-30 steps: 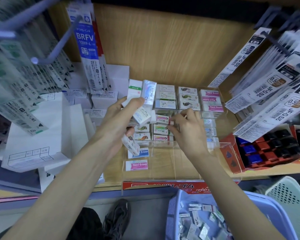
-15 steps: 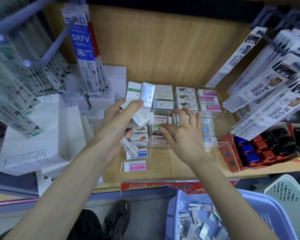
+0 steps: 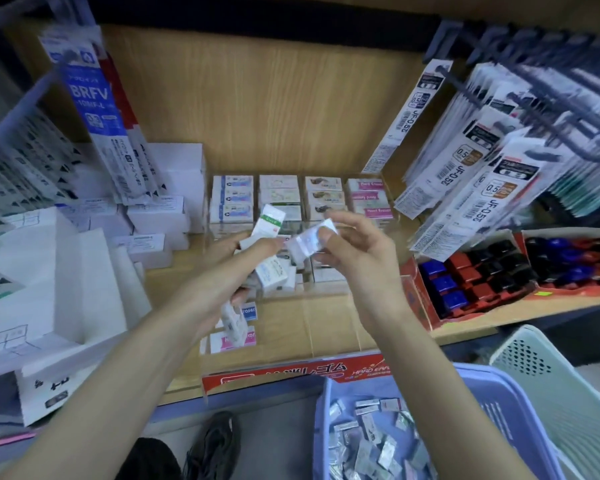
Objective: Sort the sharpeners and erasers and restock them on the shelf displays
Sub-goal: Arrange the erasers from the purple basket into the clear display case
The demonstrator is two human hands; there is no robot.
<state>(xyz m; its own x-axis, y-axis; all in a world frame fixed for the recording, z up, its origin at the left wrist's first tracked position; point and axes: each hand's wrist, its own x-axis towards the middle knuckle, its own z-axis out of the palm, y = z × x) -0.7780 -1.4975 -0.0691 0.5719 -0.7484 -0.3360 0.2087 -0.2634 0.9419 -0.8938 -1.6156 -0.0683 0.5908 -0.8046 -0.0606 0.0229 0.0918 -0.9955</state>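
Note:
My left hand [image 3: 229, 275] grips a bunch of wrapped erasers; one with a green-and-white sleeve [image 3: 269, 225] sticks up from it, and another hangs below the hand [image 3: 234, 322]. My right hand [image 3: 357, 251] pinches a clear-wrapped eraser [image 3: 309, 240] right beside the left hand's bunch. Both hands hover over a clear acrylic eraser display [image 3: 329, 327] on the wooden shelf. Stacked eraser boxes [image 3: 278, 199] fill its back rows. A blue basket [image 3: 520, 420] at the lower right holds several loose wrapped erasers [image 3: 368, 445].
White boxes [image 3: 167, 216] are stacked left of the display. A red tray of blue, red and black sharpeners [image 3: 471, 278] sits to the right. Hanging refill packs [image 3: 482, 168] crowd the right, and others [image 3: 97, 109] hang at left. A pale green basket [image 3: 565, 386] stands beside the blue one.
My right hand left the display rows, rose and took a clear-wrapped eraser from the left hand's bunch. The view dropped slightly and the frame is blurred with motion.

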